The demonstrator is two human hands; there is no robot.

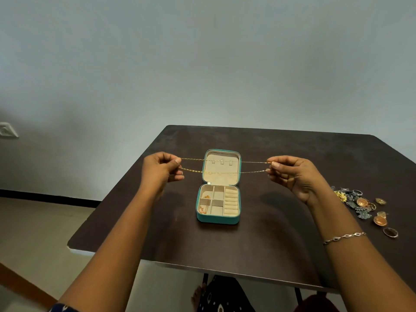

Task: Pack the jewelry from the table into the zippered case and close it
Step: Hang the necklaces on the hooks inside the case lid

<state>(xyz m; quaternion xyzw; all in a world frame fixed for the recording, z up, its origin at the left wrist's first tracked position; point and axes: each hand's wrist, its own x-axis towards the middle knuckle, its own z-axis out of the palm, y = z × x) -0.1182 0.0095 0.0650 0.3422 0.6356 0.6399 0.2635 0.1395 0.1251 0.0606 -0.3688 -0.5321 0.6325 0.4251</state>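
The dark counter (281, 244) lies below both hands. On it, beneath and between them, sits the open teal zippered case (218, 218), its lid raised behind the tray. The left hand (161, 168) pinches one end of a doubled gold chain (191, 169) and the right hand (292, 174) pinches the other, so two strands run taut above the case. Loose rings and earrings (360, 202) lie right of the right hand, near its wrist.

A thin orange chain (203, 208) lies in the compartments on the left hand's side. Dropped there, the gold chain would likely tangle with it. Lowered while stretched, it may drape over the rim and catch in the zipper. A hard pull could snap a link.
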